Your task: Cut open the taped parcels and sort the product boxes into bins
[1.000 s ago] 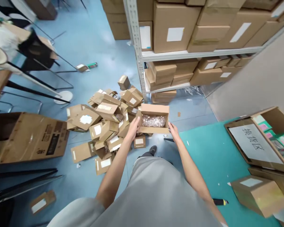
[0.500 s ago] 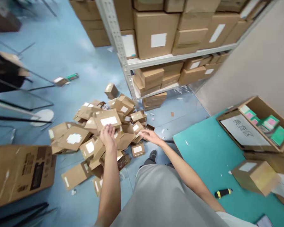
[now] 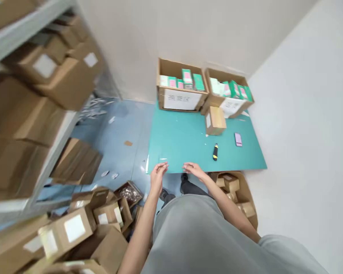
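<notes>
My left hand (image 3: 157,176) hovers at the near edge of the green table (image 3: 177,139), its fingers loosely bent and nothing in them. Close by on the right, my right hand (image 3: 194,170) is held over the same edge, fingers apart and bare. Beyond the hands, a yellow-and-black utility knife (image 3: 215,152) lies on the table. A small taped cardboard box (image 3: 216,121) stands behind it, with a purple phone (image 3: 238,139) to the right.
Two open cartons, a left one (image 3: 183,99) and a right one (image 3: 231,106), hold green-and-white packs by the wall. Empty-looking boxes (image 3: 74,228) heap at lower left beside a loaded shelf (image 3: 50,156). A large carton (image 3: 253,207) of small boxes stands below the table's right side.
My view has swung right from the heap of boxes to the table. Both hands have come away from the heap to the table's edge, with nothing in them.
</notes>
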`<action>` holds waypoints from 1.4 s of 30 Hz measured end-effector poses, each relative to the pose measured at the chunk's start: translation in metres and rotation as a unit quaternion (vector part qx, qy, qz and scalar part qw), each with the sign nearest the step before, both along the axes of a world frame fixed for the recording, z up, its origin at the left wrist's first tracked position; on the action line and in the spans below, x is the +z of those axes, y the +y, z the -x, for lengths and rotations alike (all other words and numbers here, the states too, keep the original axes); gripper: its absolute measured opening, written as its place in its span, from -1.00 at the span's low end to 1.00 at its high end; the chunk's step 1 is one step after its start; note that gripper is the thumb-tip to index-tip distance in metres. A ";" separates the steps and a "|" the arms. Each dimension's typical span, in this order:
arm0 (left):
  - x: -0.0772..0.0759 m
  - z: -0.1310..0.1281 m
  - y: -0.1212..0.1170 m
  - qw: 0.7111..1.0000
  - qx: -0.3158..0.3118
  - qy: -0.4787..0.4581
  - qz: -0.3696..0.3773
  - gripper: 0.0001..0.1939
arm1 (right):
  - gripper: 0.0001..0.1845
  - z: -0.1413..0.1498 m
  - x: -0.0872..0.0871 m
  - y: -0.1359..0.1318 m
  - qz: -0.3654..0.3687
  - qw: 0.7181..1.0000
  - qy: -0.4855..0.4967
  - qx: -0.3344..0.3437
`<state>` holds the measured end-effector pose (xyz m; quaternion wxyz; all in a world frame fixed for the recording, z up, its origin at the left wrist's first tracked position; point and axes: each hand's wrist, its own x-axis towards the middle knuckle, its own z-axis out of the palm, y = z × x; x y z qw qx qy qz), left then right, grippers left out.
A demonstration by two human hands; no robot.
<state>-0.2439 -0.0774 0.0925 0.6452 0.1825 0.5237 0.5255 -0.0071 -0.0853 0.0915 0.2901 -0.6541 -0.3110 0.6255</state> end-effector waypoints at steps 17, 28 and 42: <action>0.003 -0.228 -0.023 0.887 -0.459 0.040 -0.027 -0.46 | -0.76 -0.094 -0.002 -0.334 0.060 0.797 0.042 -0.600; -0.017 -0.385 -0.121 0.842 -0.524 0.125 -0.024 -0.57 | -0.81 -0.234 -0.060 -0.399 0.042 0.768 0.110 -0.629; -0.129 -0.533 -0.252 0.643 -0.724 0.223 0.117 -0.68 | -0.88 -0.330 -0.163 -0.471 0.157 0.689 0.147 -0.692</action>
